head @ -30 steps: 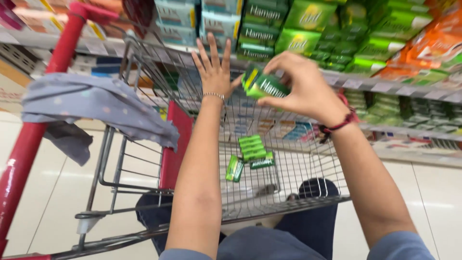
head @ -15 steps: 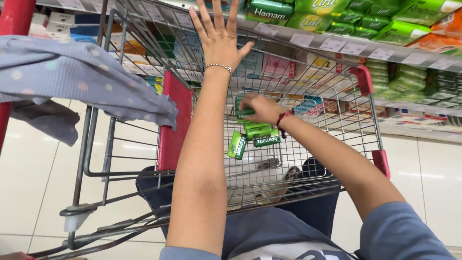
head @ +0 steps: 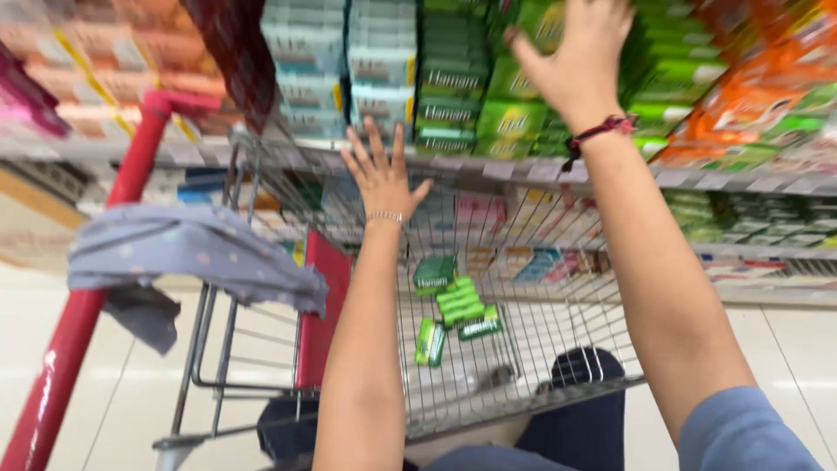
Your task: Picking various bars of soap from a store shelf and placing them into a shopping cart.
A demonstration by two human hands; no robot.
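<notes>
a shop: stocked shelves (head: 453, 78) of boxed goods, a wire trolley (head: 523, 349).

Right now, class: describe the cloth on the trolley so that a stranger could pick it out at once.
Find the wire trolley in front of the shelves. At its left runs a red handle bar; the cloth hangs draped over it. It is the only soft thing there: pale grey-blue with faint dots, unlike the green boxes in the trolley.
</notes>
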